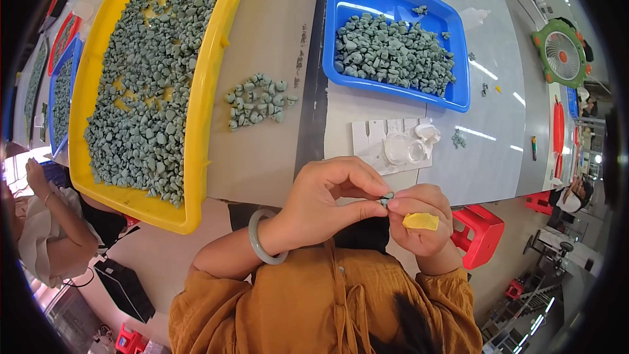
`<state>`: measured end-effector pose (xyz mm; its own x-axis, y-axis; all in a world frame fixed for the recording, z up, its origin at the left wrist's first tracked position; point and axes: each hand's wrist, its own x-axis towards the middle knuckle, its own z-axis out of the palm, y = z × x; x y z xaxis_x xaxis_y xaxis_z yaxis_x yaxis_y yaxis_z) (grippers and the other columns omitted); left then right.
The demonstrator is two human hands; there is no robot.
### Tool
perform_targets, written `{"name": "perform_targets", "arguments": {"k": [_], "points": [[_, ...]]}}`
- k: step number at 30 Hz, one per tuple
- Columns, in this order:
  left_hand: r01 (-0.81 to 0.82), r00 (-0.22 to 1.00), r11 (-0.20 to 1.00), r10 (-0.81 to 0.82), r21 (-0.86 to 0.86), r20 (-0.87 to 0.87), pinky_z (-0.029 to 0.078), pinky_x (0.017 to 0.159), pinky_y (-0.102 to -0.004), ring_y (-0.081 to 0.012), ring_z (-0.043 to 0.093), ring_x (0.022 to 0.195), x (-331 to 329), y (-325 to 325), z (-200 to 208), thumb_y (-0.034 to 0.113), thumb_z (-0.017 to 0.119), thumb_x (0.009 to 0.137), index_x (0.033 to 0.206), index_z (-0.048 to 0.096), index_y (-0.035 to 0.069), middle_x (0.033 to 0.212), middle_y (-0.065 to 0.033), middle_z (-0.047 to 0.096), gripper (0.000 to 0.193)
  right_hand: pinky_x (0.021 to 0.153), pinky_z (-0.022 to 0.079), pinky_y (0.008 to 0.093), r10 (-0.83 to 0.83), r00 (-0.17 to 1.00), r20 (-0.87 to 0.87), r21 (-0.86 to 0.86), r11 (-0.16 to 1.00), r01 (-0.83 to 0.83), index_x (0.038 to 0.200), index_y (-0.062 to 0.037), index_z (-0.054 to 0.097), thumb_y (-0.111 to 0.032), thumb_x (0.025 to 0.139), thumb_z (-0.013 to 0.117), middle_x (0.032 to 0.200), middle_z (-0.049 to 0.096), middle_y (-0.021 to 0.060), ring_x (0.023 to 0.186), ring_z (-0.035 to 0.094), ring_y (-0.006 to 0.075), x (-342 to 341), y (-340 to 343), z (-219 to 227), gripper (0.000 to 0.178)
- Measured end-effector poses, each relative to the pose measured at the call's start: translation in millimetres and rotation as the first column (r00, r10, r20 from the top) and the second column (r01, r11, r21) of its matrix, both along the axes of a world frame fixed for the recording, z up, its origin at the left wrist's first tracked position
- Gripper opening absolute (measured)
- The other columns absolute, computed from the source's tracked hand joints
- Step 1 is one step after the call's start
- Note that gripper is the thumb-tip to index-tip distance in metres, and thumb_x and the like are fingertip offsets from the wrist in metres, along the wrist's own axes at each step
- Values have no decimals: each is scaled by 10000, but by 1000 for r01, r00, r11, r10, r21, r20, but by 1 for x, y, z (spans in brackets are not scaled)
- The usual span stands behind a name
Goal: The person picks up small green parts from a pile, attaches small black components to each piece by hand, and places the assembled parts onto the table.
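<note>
Just past the table's near edge, my left hand (321, 200) and my right hand (422, 219) meet fingertip to fingertip. Thumb and index finger of each are pinched on one small grey-green piece (387, 199), mostly covered by the fingers. A yellow wrap (420, 221) sits on a finger of my right hand. Beyond the hands lies a white plate (367, 147) with slots, bearing a round clear dish (397, 149) and a crumpled white wad (428, 134). A loose cluster of similar grey-green pieces (257, 101) rests on the table to the left.
A large yellow tray (196, 111) of grey-green pieces fills the left side. Farther back stands a blue tray (400, 96) with more pieces. A green fan (561, 56) is at the far right, near a red stool (485, 233). Another person's arm (59, 213) shows at left.
</note>
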<state>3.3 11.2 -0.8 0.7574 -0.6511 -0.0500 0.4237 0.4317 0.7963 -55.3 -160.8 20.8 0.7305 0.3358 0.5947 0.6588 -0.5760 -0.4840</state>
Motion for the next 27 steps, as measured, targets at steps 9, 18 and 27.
{"name": "perform_targets", "arguments": {"k": [9,18,27], "points": [[7,1000,1000,-7,3,0,486,750,-270,-165,587,845,1,2,-1,-94,650,697,807,593,-2,887,-110,590,155,607,497,329,12,999,-31,-12,1000,-12,858,-15,489,39,653,634,908,603,126,808,580,261,2,1,-1,257],[-2,997,999,-1,-46,-78,480,819,-313,-168,565,916,0,2,5,-79,645,713,1047,464,23,935,-69,555,393,626,475,311,-18,992,-124,-57,998,10,903,-19,497,85,649,626,876,606,91,760,581,228,26,-2,24,304],[-844,406,308,-169,439,898,403,645,-378,-322,497,745,32,34,24,39,637,676,867,557,36,794,-124,517,207,800,431,265,-436,863,-255,31,888,458,1071,-17,464,95,708,581,967,587,83,917,556,159,104,-65,37,398]]}}
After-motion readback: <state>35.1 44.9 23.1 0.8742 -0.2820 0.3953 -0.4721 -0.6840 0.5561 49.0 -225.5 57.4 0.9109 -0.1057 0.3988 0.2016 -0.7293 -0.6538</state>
